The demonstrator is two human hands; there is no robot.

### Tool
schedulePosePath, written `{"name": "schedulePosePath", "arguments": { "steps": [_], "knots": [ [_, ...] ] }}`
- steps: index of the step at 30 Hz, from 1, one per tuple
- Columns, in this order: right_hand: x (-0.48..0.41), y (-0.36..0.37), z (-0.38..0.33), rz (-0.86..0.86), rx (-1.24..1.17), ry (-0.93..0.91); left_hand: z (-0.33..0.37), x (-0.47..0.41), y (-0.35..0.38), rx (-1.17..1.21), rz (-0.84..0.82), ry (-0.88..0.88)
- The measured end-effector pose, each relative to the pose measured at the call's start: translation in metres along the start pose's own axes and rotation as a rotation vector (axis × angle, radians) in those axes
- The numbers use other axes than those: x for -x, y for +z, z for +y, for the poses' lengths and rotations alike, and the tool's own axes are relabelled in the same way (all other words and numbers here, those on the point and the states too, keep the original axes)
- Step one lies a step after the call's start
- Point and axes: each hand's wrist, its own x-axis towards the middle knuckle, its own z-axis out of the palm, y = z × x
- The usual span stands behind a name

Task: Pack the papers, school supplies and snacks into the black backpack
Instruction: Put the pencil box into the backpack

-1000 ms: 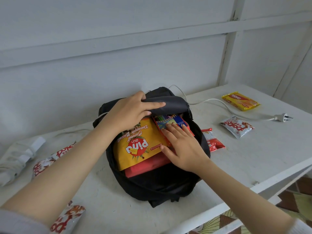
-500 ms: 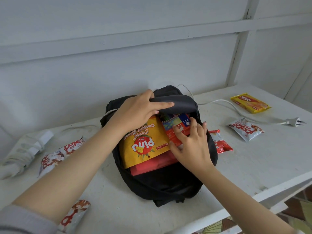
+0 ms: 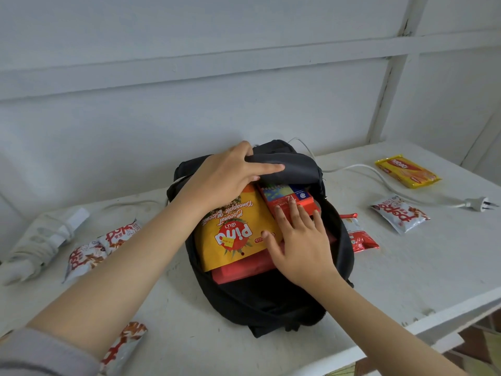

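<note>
Black backpack (image 3: 271,302) open on worktop (image 3: 406,267); inside: yellow biscuit pack (image 3: 233,234), crayon box (image 3: 287,198), red folder (image 3: 241,270). Left hand (image 3: 227,177) pinches the flap back. Right hand (image 3: 301,245) spread flat on the crayon box.

A plain room of a home, it appears: a white-painted table (image 3: 406,267) against a white plank wall (image 3: 189,77), a loose power cord (image 3: 379,180) at two o'clock, patterned floor tiles (image 3: 482,343) at four o'clock.

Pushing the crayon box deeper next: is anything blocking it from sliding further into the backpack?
Nothing visible blocks it. The left hand holds the black flap up off the crayon box, which lies beside the yellow biscuit pack under the right hand. Deeper inside is hidden.
</note>
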Motion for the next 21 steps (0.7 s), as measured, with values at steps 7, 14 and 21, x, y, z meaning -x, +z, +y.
{"name": "schedulePosePath", "arguments": {
  "steps": [7,14,21],
  "knots": [
    [-0.028,0.004,0.005,-0.063,0.048,-0.042,0.004,0.005,0.000,0.005,0.016,0.023],
    [-0.014,0.004,0.003,-0.037,0.092,-0.053,0.002,0.004,0.003,0.010,-0.007,-0.008],
    [-0.025,0.002,0.003,-0.066,0.070,-0.093,0.004,0.004,0.003,-0.006,-0.010,-0.010]
  ]
}}
